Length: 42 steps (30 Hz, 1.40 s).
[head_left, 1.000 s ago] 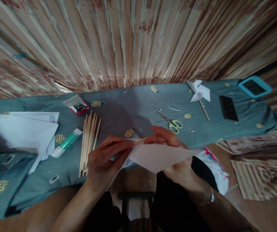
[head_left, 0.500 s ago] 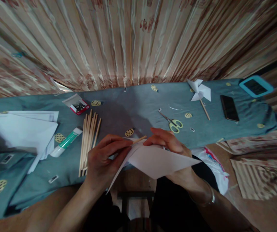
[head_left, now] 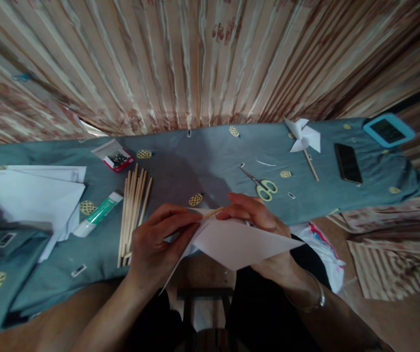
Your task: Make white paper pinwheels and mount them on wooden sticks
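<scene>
Blue-grey pineapple-print cloth-covered tabletop [head_left: 180, 171], pleated curtains [head_left: 165, 63] behind, brown floor [head_left: 408, 318] at right, white paper [head_left: 239, 244] by the near edge, left fingers [head_left: 175, 221] pinching it with a wooden stick [head_left: 211, 213], right fingers [head_left: 246, 205] holding its opposite side.

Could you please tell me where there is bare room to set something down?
The widest free patch of cloth lies beyond the held paper, between the wooden sticks and the scissors. A smaller one lies right of the scissors, nearer than the phone. The left is crowded: papers, green tube, open box and the wooden sticks.
</scene>
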Tool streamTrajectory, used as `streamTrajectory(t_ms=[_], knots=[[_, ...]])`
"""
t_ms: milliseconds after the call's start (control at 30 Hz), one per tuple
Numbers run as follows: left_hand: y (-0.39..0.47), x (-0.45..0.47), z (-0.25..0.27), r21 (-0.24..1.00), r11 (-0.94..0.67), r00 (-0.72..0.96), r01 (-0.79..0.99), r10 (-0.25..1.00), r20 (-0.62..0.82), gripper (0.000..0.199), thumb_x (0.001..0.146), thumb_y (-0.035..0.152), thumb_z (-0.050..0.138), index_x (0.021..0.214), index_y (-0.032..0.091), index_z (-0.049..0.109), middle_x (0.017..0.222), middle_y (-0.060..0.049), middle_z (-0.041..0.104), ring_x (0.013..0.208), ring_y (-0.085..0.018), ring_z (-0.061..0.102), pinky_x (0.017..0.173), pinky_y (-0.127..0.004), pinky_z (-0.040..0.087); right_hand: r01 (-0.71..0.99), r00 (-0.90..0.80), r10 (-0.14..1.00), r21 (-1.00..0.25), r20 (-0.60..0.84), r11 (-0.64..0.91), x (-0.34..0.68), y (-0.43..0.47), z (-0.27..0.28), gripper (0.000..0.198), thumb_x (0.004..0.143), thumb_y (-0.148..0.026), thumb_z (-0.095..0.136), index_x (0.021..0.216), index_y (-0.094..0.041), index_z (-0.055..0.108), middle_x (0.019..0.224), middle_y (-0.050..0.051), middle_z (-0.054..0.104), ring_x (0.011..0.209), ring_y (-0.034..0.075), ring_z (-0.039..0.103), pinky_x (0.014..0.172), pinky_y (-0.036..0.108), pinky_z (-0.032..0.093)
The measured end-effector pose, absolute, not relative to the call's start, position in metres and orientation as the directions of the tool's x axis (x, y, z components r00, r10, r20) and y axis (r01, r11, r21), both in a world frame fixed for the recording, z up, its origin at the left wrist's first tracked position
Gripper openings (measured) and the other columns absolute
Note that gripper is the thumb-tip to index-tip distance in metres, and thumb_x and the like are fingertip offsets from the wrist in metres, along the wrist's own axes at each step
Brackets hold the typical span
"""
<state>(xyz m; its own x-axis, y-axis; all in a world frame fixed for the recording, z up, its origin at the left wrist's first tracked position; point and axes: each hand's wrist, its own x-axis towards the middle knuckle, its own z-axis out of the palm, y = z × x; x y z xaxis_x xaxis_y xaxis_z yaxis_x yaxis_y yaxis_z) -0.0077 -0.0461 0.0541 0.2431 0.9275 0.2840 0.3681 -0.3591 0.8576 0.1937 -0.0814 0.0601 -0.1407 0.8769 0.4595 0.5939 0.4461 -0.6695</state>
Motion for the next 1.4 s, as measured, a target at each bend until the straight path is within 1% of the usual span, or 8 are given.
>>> streamTrajectory(t_ms=[233, 433, 600, 767, 900, 1033, 1200, 1400], knots=[[-0.0471, -0.0079, 0.0542, 0.86, -0.353, 0.244, 0.369, 0.929, 0.277, 0.011, 0.083, 0.018, 0.069, 0.086, 0.024, 0.078, 0.083, -0.001, 0.072, 0.071, -0.013, 0.068, 0.066, -0.022, 0.057, 0.607, -0.148, 0.879, -0.661, 0.453, 0.442, 0.1952, -0.0821, 0.0607, 0.05, 0.096, -0.032, 0.058, 0.142, -0.031, 0.04, 0.098, 0.0, 0.077, 0.095, 0.022, 0.07, 0.085, 0.043, 0.053], [-0.0476, -0.0068, 0.0524, 0.877, -0.358, 0.238, 0.32, 0.926, 0.291, 0.011, 0.084, 0.017, 0.069, 0.087, 0.024, 0.077, 0.083, -0.001, 0.071, 0.073, -0.012, 0.068, 0.064, -0.02, 0.055, 0.617, -0.159, 0.873, -0.644, 0.461, 0.453, 0.1947, -0.0808, 0.0614, 0.05, 0.095, -0.029, 0.058, 0.142, -0.029, 0.04, 0.097, 0.0, 0.078, 0.095, 0.022, 0.07, 0.084, 0.043, 0.053], [-0.0467, -0.0076, 0.0517, 0.858, -0.364, 0.256, 0.361, 0.924, 0.284, 0.01, 0.084, 0.018, 0.069, 0.086, 0.023, 0.077, 0.082, 0.0, 0.071, 0.071, -0.012, 0.068, 0.065, -0.021, 0.056, 0.607, -0.176, 0.862, -0.637, 0.476, 0.476, 0.1957, -0.0804, 0.0626, 0.052, 0.094, -0.027, 0.059, 0.143, -0.029, 0.04, 0.099, 0.0, 0.077, 0.096, 0.022, 0.07, 0.084, 0.042, 0.054], [-0.047, -0.007, 0.0517, 0.857, -0.361, 0.244, 0.368, 0.927, 0.285, 0.01, 0.084, 0.018, 0.069, 0.086, 0.024, 0.077, 0.082, 0.0, 0.071, 0.071, -0.012, 0.068, 0.065, -0.021, 0.056, 0.594, -0.16, 0.862, -0.651, 0.48, 0.473, 0.1955, -0.081, 0.0614, 0.053, 0.094, -0.028, 0.06, 0.143, -0.029, 0.04, 0.1, 0.001, 0.077, 0.095, 0.023, 0.07, 0.084, 0.043, 0.055], [-0.0471, -0.0067, 0.0509, 0.881, -0.33, 0.237, 0.34, 0.936, 0.259, 0.011, 0.083, 0.018, 0.069, 0.085, 0.024, 0.077, 0.082, 0.0, 0.071, 0.071, -0.012, 0.068, 0.064, -0.021, 0.056, 0.595, -0.146, 0.858, -0.648, 0.493, 0.475, 0.1946, -0.0807, 0.06, 0.053, 0.094, -0.03, 0.06, 0.143, -0.031, 0.04, 0.098, 0.0, 0.077, 0.095, 0.023, 0.071, 0.084, 0.043, 0.056], [-0.0465, -0.0068, 0.0507, 0.895, -0.293, 0.219, 0.336, 0.949, 0.229, 0.01, 0.081, 0.019, 0.07, 0.084, 0.025, 0.078, 0.082, 0.0, 0.071, 0.07, -0.012, 0.068, 0.064, -0.021, 0.057, 0.59, -0.142, 0.855, -0.651, 0.499, 0.478, 0.195, -0.0802, 0.0591, 0.049, 0.096, -0.033, 0.057, 0.143, -0.03, 0.041, 0.098, 0.001, 0.077, 0.093, 0.023, 0.071, 0.083, 0.044, 0.056], [-0.0458, -0.0057, 0.053, 0.901, -0.286, 0.216, 0.327, 0.951, 0.223, 0.01, 0.081, 0.018, 0.07, 0.082, 0.024, 0.078, 0.079, 0.0, 0.071, 0.069, -0.012, 0.068, 0.063, -0.02, 0.056, 0.592, -0.153, 0.848, -0.64, 0.507, 0.489, 0.1955, -0.0802, 0.0595, 0.053, 0.094, -0.028, 0.061, 0.143, -0.027, 0.041, 0.099, 0.001, 0.077, 0.094, 0.021, 0.07, 0.083, 0.041, 0.054], [-0.0456, -0.0053, 0.0541, 0.901, -0.283, 0.224, 0.329, 0.95, 0.217, 0.011, 0.079, 0.017, 0.07, 0.082, 0.024, 0.078, 0.078, 0.0, 0.071, 0.068, -0.012, 0.067, 0.063, -0.021, 0.056, 0.577, -0.147, 0.848, -0.652, 0.51, 0.492, 0.1949, -0.0804, 0.0595, 0.05, 0.096, -0.028, 0.058, 0.143, -0.027, 0.041, 0.1, 0.001, 0.077, 0.094, 0.021, 0.069, 0.085, 0.041, 0.052]])
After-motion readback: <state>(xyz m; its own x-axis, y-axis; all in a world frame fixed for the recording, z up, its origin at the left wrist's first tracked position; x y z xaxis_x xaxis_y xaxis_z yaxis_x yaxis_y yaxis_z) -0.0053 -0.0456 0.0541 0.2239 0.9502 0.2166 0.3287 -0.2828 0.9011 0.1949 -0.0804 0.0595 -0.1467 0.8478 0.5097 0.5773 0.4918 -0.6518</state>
